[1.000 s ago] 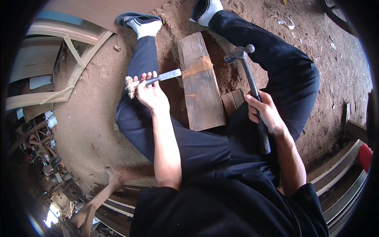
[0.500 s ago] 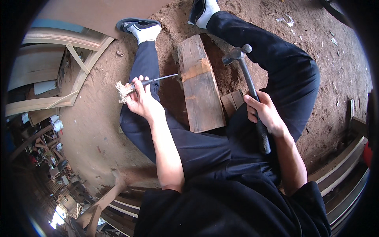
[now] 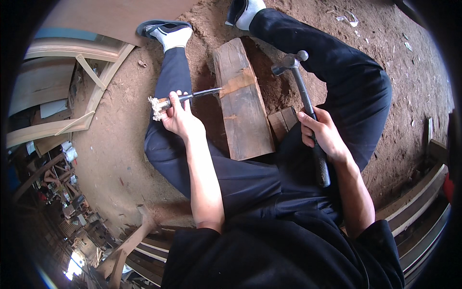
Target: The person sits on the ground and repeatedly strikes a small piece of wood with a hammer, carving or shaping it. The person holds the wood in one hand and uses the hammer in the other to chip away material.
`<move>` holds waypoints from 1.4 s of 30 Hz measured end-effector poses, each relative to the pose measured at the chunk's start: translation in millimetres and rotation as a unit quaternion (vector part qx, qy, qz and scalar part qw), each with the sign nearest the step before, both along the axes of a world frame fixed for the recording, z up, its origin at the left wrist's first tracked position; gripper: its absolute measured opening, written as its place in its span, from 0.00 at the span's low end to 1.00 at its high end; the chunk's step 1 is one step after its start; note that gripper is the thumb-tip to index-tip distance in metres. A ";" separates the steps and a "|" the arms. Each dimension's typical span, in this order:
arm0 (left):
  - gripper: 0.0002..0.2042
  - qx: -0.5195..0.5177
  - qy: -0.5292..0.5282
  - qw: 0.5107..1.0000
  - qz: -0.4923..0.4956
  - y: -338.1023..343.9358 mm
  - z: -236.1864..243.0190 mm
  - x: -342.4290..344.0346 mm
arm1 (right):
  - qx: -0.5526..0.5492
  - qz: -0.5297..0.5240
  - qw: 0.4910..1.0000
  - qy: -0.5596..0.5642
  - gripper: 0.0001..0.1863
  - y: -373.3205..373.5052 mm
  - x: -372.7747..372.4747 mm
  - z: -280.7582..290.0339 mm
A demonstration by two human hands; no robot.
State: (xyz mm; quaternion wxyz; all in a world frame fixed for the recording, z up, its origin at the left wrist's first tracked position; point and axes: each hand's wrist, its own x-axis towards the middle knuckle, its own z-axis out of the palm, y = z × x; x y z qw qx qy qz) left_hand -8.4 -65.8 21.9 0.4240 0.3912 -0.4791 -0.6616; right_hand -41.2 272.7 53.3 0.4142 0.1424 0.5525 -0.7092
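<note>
My left hand [image 3: 183, 120] holds a chisel [image 3: 191, 95] sideways over my left leg, fingers around its dark shank and its handle with a pale, frayed end. The narrow blade points right, its tip over a weathered wooden plank [image 3: 240, 120] between my legs; I cannot tell whether it touches. The plank has a lighter orange-brown band across it. My right hand [image 3: 322, 130] is closed on the handle of a ball-peen hammer [image 3: 288, 62], whose metal head is raised beside the plank, above my right leg. A shorter board [image 3: 283, 123] lies right of the plank.
Pale wooden frames [image 3: 96, 115] and a large brown panel [image 3: 96, 12] stand at the upper left. Cluttered scrap wood [image 3: 67, 192] fills the lower left. Slatted timber [image 3: 418, 202] is at the lower right. My legs are spread on the dirt floor [image 3: 110, 159] around the plank.
The chisel has rotated in my left hand, its broad blade face now seen more edge-on than a second ago. The hammer has shifted very slightly; my right hand keeps its grip.
</note>
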 end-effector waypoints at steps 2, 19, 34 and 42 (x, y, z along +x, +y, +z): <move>0.14 -0.025 -0.008 0.999 -0.024 5.8 0.6 -0.6 | 0.003 -0.003 1.000 -0.003 0.13 0.2 -1.0 0.9; 0.08 -0.229 -0.072 0.965 -0.102 53.7 12.2 -15.2 | 0.012 -0.010 1.000 -0.026 0.11 -2.3 -3.1 0.6; 0.13 -0.278 -0.112 0.945 -0.131 53.6 9.9 -24.5 | 0.033 0.009 0.999 -0.039 0.10 -3.5 -7.9 1.4; 0.08 -0.262 -0.097 0.942 -0.185 41.5 -7.2 -23.6 | 0.059 0.007 0.998 -0.038 0.09 -5.2 -4.9 -3.8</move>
